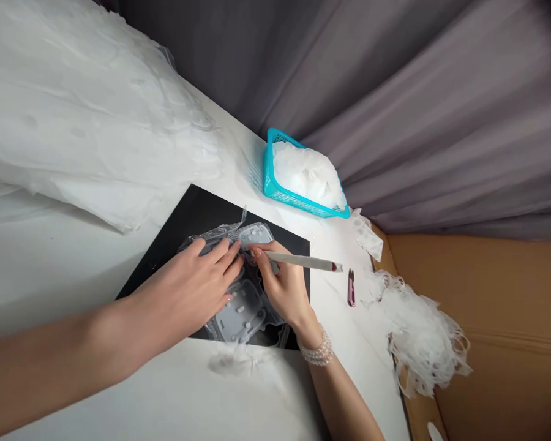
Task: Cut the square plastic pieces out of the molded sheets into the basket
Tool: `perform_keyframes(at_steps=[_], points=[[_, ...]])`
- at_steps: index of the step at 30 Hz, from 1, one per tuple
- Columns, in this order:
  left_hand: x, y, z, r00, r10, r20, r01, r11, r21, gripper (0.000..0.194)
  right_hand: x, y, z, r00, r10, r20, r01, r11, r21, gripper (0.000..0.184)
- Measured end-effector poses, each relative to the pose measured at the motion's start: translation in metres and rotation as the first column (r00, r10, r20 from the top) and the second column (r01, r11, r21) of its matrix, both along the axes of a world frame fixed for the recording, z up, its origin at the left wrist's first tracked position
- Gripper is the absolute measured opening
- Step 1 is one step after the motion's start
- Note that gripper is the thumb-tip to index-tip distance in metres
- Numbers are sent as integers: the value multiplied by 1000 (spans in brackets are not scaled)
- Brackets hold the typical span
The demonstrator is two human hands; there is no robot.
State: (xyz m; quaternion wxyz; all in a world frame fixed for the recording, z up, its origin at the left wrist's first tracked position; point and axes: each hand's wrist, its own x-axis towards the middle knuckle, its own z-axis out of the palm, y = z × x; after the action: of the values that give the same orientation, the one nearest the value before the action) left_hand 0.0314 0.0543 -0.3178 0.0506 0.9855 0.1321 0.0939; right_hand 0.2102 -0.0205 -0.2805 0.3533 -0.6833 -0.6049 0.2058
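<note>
A translucent, moulded plastic sheet (239, 311) with rounded panels and small raised bumps lies on a black mat (196, 211). My left hand (190, 278) rests flat over its left part, fingers stretched out and pressing it down. In my right hand (285, 283) is a slim white pen-shaped tool (305, 261), pinched near its lower end. Its dark red back end points right, while the tip meets the sheet close to my left fingertips. My fingers hide that tip, so its kind cannot be made out.
A turquoise basket (269, 174) full of white pieces stands at the back. Pink-handled thread snips (351, 293) lie right of the mat. Beyond them, white strips (425, 337) spill over a cardboard box (487, 269). A large heap of translucent white sheets (82, 110) covers the back left.
</note>
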Motion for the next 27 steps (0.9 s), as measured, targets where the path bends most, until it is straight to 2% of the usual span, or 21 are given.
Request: perform_keyframes(at_steps=[5, 9, 15, 20, 24, 27], points=[[1, 4, -3, 1000, -12, -23, 11, 1000, -19, 40, -2, 2, -3, 989, 58, 133, -60, 998, 11, 23], [2, 5, -2, 998, -27, -55, 28, 999, 28, 41, -6, 5, -5, 977, 59, 206, -68, 997, 35, 23], [-1, 5, 4, 998, -42, -56, 48, 993, 105, 46, -8, -11, -9, 929, 94, 358, -124, 990, 62, 22], [-2, 1, -1, 999, -1, -36, 7, 987, 159, 52, -7, -13, -15, 819, 161, 550, -239, 968, 72, 28], [-2, -2, -5, 999, 35, -37, -29, 990, 136, 49, -11, -7, -15, 715, 139, 685, -232, 972, 46, 32], [-3, -3, -10, 998, 55, 1, -55, 994, 98, 48, -16, -7, -16, 685, 168, 709, -237, 971, -1, 40]])
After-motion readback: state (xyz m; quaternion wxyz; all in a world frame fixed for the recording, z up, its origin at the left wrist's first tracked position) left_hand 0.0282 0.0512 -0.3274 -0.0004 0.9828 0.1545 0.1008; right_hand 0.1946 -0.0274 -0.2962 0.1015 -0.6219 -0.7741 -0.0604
